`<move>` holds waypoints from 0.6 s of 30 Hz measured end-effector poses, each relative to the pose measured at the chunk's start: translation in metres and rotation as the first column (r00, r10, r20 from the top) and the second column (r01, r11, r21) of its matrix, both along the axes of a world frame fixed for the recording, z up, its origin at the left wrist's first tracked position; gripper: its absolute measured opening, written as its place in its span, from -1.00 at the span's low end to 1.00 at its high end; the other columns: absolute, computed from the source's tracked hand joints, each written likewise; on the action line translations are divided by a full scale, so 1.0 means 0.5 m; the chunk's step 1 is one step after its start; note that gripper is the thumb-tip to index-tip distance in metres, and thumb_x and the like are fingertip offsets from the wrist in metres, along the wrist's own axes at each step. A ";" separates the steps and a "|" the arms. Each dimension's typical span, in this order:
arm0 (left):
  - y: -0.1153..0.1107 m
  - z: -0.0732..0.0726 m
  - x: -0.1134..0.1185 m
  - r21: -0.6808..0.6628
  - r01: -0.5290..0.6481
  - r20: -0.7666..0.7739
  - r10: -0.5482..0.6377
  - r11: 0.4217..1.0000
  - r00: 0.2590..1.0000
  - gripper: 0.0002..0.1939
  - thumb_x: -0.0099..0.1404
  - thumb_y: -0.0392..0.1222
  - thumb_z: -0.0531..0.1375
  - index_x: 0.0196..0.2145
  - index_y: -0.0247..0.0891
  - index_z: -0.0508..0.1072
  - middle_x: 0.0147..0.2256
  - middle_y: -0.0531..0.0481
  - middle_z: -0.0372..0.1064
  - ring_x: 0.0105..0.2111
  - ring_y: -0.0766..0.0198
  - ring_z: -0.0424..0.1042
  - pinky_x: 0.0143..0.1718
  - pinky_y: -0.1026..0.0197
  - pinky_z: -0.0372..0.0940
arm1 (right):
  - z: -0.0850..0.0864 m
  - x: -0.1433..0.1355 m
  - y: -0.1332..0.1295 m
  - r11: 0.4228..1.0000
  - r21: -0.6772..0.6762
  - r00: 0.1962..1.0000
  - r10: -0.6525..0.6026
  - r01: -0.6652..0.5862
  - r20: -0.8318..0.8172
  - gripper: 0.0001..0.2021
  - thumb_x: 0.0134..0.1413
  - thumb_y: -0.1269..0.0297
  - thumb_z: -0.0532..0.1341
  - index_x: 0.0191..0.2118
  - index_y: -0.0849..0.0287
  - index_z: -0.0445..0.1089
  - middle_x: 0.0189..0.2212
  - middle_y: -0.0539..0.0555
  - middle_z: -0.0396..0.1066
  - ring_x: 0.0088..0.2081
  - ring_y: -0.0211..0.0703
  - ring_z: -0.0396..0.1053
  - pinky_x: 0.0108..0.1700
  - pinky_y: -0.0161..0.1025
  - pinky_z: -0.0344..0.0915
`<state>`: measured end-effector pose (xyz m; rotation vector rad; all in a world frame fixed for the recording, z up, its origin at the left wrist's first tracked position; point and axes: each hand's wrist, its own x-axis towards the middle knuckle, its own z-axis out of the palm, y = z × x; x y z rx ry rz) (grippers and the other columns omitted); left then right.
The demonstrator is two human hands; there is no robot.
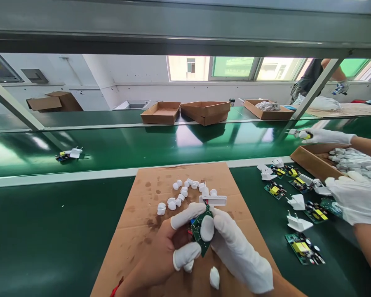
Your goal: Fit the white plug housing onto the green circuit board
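My left hand (pixel 165 251), bare with white finger cots, and my right hand (pixel 239 251), in a white glove, together grip a small green circuit board (pixel 200 235) wired to a white plug piece (pixel 214 201). They hold it just above a brown cardboard sheet (pixel 142 231). My right thumb presses on the board's face. Several small white caps (pixel 179 196) lie scattered on the cardboard beyond my hands, and one white piece (pixel 214 277) lies close to my right wrist.
A co-worker's gloved hands (pixel 355 200) reach in at the right, over several circuit boards with white plug parts (pixel 298 218) and a cardboard box of white parts (pixel 309 161). One assembly (pixel 68 154) lies on the green conveyor belt (pixel 142 144). Open cardboard boxes (pixel 205 111) stand behind it.
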<state>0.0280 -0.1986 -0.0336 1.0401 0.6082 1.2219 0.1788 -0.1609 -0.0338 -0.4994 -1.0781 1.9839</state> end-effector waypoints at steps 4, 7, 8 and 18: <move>0.004 0.007 0.003 -0.056 0.026 0.024 -0.024 0.998 0.999 -0.52 0.22 -0.14 0.34 0.08 0.09 0.40 0.05 -0.06 0.40 0.11 0.00 0.31 0.13 0.05 0.29 | 0.005 0.002 -0.002 0.999 0.030 0.997 -0.021 0.019 0.073 -0.61 0.01 -0.06 0.31 -0.43 0.17 0.26 -0.52 -0.04 0.14 -0.47 -0.29 0.09 -0.42 -0.35 0.14; 0.006 0.015 0.008 -0.069 0.055 0.097 -0.048 0.996 0.994 -0.57 0.23 -0.12 0.32 0.06 0.06 0.42 0.03 -0.07 0.40 0.05 -0.02 0.37 0.07 0.03 0.34 | 0.012 -0.002 -0.002 0.996 0.089 0.984 -0.047 0.033 0.169 -0.60 0.07 -0.10 0.25 -0.40 0.19 0.27 -0.48 -0.02 0.18 -0.44 -0.29 0.11 -0.39 -0.35 0.13; 0.006 0.017 0.009 -0.076 0.068 0.119 -0.058 0.995 0.991 -0.58 0.24 -0.13 0.32 0.05 0.06 0.42 0.02 -0.07 0.41 -0.01 0.00 0.42 0.05 0.02 0.36 | 0.015 -0.002 -0.003 0.995 0.092 0.979 -0.048 0.030 0.198 -0.59 0.08 -0.12 0.23 -0.37 0.19 0.28 -0.47 -0.01 0.20 -0.43 -0.28 0.12 -0.39 -0.35 0.12; -0.001 0.032 0.000 -0.009 0.089 0.063 -0.088 0.996 0.994 -0.57 0.19 -0.13 0.36 0.02 0.10 0.46 -0.13 -0.01 0.49 -0.47 0.38 0.46 -0.47 0.43 0.36 | 0.014 0.013 0.001 0.970 0.240 0.992 0.013 -0.044 0.129 -0.63 0.09 -0.05 0.25 -0.42 0.18 0.25 -0.51 -0.04 0.12 -0.47 -0.29 0.03 -0.40 -0.33 0.07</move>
